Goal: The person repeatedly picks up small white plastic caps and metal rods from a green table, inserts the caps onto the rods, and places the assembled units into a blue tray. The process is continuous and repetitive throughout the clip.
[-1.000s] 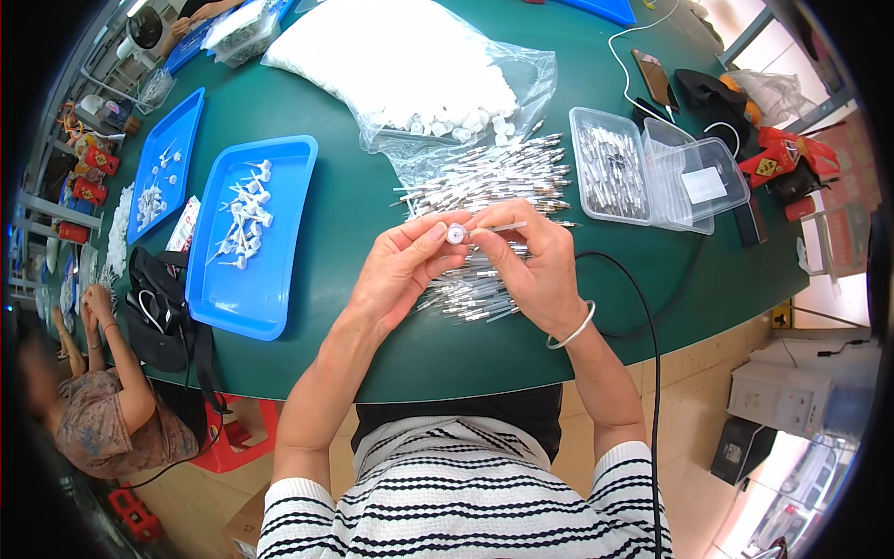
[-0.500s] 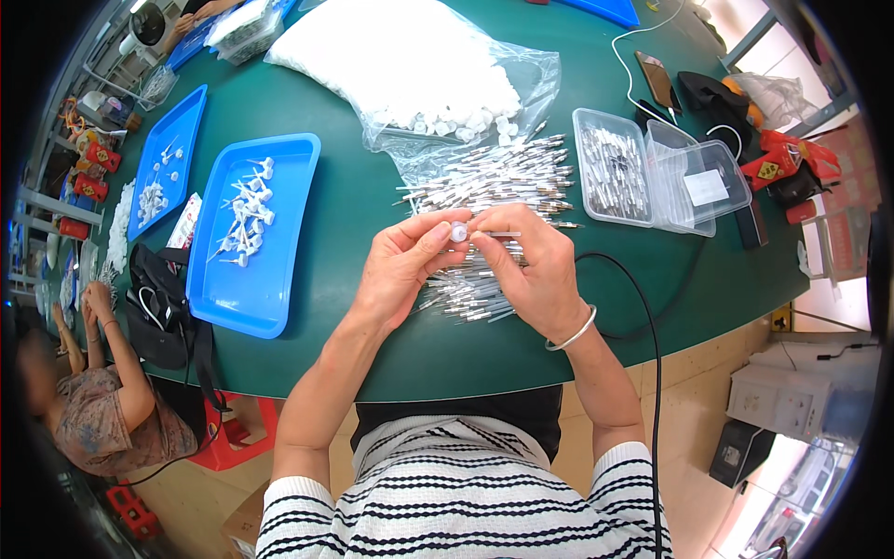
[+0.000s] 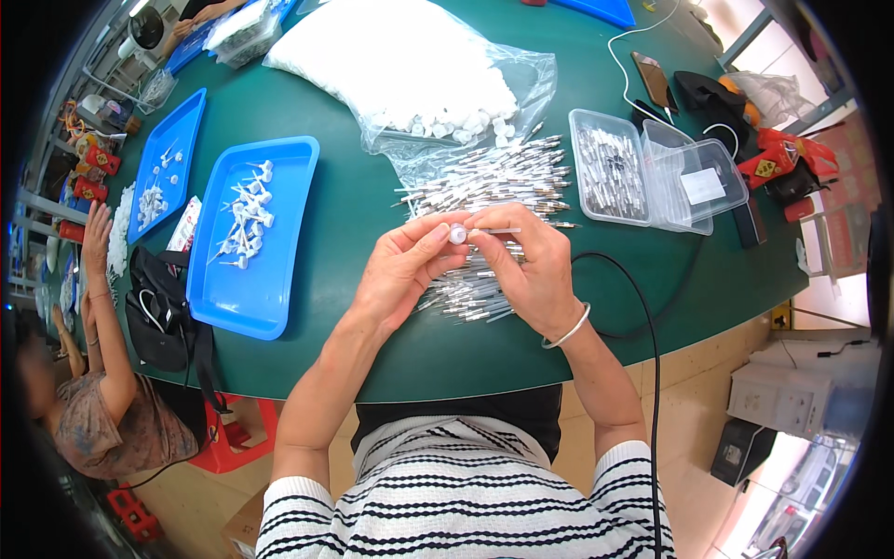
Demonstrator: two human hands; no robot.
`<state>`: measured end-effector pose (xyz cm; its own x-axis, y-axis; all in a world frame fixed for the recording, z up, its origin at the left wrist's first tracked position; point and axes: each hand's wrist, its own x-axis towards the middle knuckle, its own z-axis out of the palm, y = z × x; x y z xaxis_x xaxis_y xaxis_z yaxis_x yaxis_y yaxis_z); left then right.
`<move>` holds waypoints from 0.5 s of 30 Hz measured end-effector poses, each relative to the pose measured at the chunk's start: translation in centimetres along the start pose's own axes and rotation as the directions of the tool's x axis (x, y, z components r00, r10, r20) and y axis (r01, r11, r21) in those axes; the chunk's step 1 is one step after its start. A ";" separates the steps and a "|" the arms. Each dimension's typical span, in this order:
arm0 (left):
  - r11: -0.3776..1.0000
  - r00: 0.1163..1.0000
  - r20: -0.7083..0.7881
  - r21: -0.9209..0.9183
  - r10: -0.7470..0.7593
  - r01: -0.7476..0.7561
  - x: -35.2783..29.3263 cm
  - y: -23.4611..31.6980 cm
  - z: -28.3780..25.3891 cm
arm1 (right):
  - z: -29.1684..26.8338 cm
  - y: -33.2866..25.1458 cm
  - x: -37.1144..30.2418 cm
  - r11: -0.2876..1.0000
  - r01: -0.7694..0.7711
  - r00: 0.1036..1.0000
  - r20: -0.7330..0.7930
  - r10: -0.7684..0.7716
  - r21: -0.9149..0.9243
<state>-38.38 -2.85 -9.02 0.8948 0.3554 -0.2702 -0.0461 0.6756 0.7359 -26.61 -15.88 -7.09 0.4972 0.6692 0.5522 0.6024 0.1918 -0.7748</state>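
1. Left hand [image 3: 400, 275]: at frame centre, palm turned inward, fingers pinching a small white cap [image 3: 457, 234].
2. Right hand [image 3: 533, 275]: beside it, fingers gripping a thin metal pin [image 3: 498, 230] set against the cap.
3. Both hands hover above the pin pile [image 3: 484, 182] on the green worktop [image 3: 354, 233].

A small assembly workshop: a green surface [image 3: 372, 335] carries blue trays [image 3: 270, 307] of finished pieces, heaped metal pins [image 3: 494, 177], a bag of white caps [image 3: 400, 65], with another worker [image 3: 102, 410] nearby.

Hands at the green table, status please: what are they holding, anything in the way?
Left hand pinches small white cap. Right hand holds thin metal pin at the cap. Loose pin pile beneath; nothing blocking.
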 end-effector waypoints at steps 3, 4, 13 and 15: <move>1.000 1.000 0.009 -0.011 -0.020 0.021 0.0 0.1 0.0 | 0.0 -0.1 0.0 0.996 -0.041 0.999 -0.004 0.042 0.073; 1.000 1.000 0.010 -0.013 -0.021 0.021 0.0 0.1 0.0 | 0.0 -0.1 0.0 0.996 -0.044 0.999 0.002 0.044 0.072; 1.000 1.000 -0.003 -0.007 -0.021 0.021 0.0 0.1 0.0 | -0.2 -0.3 0.0 0.993 -0.085 0.996 0.011 0.084 0.086; 1.000 1.000 -0.002 -0.010 -0.022 0.022 0.0 0.1 0.0 | -0.2 -0.2 0.0 0.993 -0.082 0.997 0.009 0.081 0.082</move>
<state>-38.36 -2.83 -8.95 0.8948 0.3419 -0.2871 -0.0315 0.6898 0.7233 -26.58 -16.03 -6.90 0.5390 0.6888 0.4848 0.5066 0.1947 -0.8399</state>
